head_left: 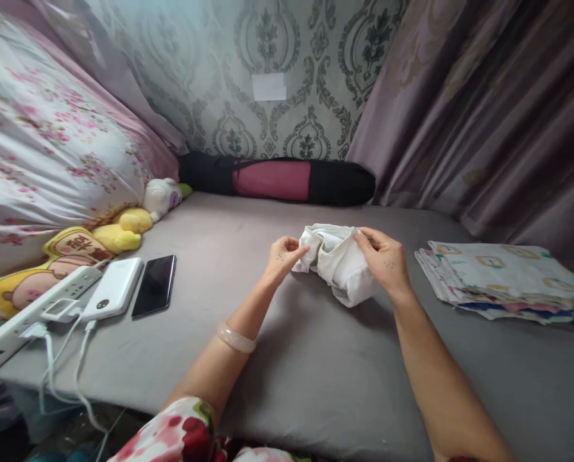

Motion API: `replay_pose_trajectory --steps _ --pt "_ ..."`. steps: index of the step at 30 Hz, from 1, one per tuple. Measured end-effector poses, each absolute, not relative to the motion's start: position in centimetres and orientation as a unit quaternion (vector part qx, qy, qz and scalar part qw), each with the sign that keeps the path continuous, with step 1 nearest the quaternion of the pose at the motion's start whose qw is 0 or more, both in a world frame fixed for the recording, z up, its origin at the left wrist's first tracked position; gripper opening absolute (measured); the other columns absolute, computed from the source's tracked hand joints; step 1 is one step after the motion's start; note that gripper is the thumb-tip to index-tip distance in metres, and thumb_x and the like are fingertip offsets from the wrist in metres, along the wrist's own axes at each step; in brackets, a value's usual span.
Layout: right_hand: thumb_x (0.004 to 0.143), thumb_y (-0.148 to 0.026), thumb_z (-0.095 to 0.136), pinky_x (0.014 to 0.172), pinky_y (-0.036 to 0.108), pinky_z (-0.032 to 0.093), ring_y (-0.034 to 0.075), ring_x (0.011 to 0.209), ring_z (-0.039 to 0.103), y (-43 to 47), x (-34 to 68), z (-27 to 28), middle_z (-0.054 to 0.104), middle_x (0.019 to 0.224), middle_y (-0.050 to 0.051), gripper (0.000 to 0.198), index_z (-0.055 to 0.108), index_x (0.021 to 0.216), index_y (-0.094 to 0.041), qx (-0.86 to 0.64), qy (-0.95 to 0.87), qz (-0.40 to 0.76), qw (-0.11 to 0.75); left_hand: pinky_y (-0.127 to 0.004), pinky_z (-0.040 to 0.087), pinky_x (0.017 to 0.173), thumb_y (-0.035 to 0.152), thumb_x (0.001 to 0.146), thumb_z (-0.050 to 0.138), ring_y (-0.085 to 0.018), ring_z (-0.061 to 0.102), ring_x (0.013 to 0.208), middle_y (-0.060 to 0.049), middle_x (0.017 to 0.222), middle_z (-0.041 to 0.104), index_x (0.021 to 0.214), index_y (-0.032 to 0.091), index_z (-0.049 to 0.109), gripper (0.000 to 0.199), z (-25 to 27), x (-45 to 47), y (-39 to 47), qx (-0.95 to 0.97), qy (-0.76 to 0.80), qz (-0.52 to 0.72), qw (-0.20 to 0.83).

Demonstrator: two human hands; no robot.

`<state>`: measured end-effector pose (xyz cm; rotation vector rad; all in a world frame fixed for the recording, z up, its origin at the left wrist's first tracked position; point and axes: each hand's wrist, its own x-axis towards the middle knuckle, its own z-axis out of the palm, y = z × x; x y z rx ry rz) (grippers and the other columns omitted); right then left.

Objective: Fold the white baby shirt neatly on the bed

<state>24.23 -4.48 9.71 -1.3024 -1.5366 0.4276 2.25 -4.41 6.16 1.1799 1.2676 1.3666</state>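
A crumpled white cloth is held up between my hands, just above the grey sheet. Its upper edge forms a loose rounded opening, and the lower part hangs in folds. I cannot tell what kind of item it is. My left hand pinches its left edge between thumb and fingers. On the other side, my right hand grips the right upper edge, thumb in front and fingers behind, partly hidden by the fabric. A pale bangle circles my left wrist.
On the right lies a stack of folded printed cloths. A black phone, a white power bank and a power strip with cables are at left, beside plush toys. A black and pink long bag lies along the wall.
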Motion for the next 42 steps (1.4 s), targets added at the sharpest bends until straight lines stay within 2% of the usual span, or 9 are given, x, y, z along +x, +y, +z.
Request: replay_pose_trajectory --steps 11,14,18,24,28,32,35,38,42 --pt "0.09 -0.044 0.055 0.095 0.04 0.049 0.025 0.106 0.066 -6.3 25.6 13.9 0.073 0.113 0.006 0.033 0.073 0.108 -0.024 -0.49 -0.752 0.161 0.411 -0.024 0.044 0.059 0.035 0.056 0.074 -0.011 0.055 0.062 0.001 0.067 0.06 0.077 0.016 0.061 0.031 9.9 -0.6 -5.3 0.392 0.495 0.623 0.462" --pt "0.089 -0.05 0.055 0.084 0.036 0.054 0.024 0.098 0.068 -7.3 26.1 16.7 0.074 0.108 0.005 0.037 0.071 0.111 -0.025 -0.454 -0.785 0.213 0.364 -0.022 0.041 0.055 0.032 0.057 0.071 -0.01 0.051 0.058 0.002 0.065 0.057 0.075 0.016 0.061 0.026 12.6 -2.0 -6.1 0.419 0.476 0.625 0.455" --pt "0.079 -0.06 0.065 0.056 0.028 0.051 0.02 0.069 0.067 -8.7 27.4 21.9 0.074 0.077 0.005 0.042 0.074 0.094 -0.022 -0.471 -0.779 0.254 0.326 -0.022 0.043 0.056 0.033 0.063 0.074 -0.011 0.055 0.064 -0.001 0.073 0.062 0.08 0.016 0.066 0.025 18.1 -5.1 -7.8 0.554 0.423 0.58 0.421" --pt "0.075 -0.056 0.07 0.053 0.027 0.048 0.018 0.065 0.065 -8.8 28.2 28.0 0.071 0.071 0.004 0.036 0.075 0.084 -0.022 -0.472 -0.789 0.257 0.297 -0.029 0.052 0.059 0.031 0.068 0.079 -0.019 0.064 0.071 -0.003 0.071 0.066 0.085 0.019 0.074 0.022 25.8 -8.8 -9.1 0.653 0.441 0.468 0.4" --pt "0.072 -0.053 0.072 0.053 0.028 0.048 0.017 0.064 0.064 -7.2 27.5 27.6 0.072 0.074 0.003 0.033 0.075 0.084 -0.023 -0.462 -0.805 0.277 0.249 -0.027 0.051 0.054 0.029 0.059 0.084 -0.018 0.063 0.063 -0.002 0.067 0.067 0.075 0.02 0.074 0.02 26.2 -9.2 -7.4 0.682 0.443 0.399 0.425" --pt "0.074 -0.052 0.07 0.053 0.027 0.046 0.016 0.06 0.062 -6.1 27.4 26.7 0.069 0.067 0.002 0.03 0.075 0.075 -0.022 -0.445 -0.824 0.208 0.282 -0.026 0.05 0.055 0.026 0.057 0.084 -0.017 0.062 0.062 -0.002 0.064 0.066 0.07 0.02 0.074 0.018 25.6 -9.3 -6.3 0.677 0.455 0.393 0.425" --pt "0.077 -0.054 0.067 0.055 0.028 0.046 0.017 0.062 0.062 -6.5 27.3 27.0 0.07 0.068 0.002 0.033 0.074 0.075 -0.022 -0.464 -0.808 0.152 0.329 -0.028 0.05 0.061 0.03 0.062 0.082 -0.018 0.062 0.068 -0.004 0.067 0.066 0.074 0.018 0.074 0.018 25.6 -9.0 -6.4 0.688 0.453 0.458 0.333" --pt "0.081 -0.057 0.062 0.058 0.029 0.047 0.018 0.066 0.063 -6.7 26.8 27.2 0.071 0.075 0.003 0.037 0.074 0.084 -0.022 -0.47 -0.77 0.107 0.418 -0.03 0.05 0.073 0.037 0.073 0.073 -0.018 0.061 0.079 -0.004 0.079 0.067 0.08 0.02 0.074 0.019 25.4 -8.1 -6.0 0.692 0.437 0.555 0.148" --pt "0.079 -0.06 0.062 0.066 0.033 0.05 0.021 0.073 0.065 -4.6 25.9 25.9 0.071 0.078 0.004 0.041 0.074 0.079 -0.021 -0.456 -0.781 0.075 0.42 -0.035 0.044 0.092 0.037 0.075 0.069 -0.02 0.058 0.093 -0.004 0.089 0.068 0.072 0.022 0.073 0.015 24.3 -7.0 -3.7 0.748 0.429 0.506 0.017"
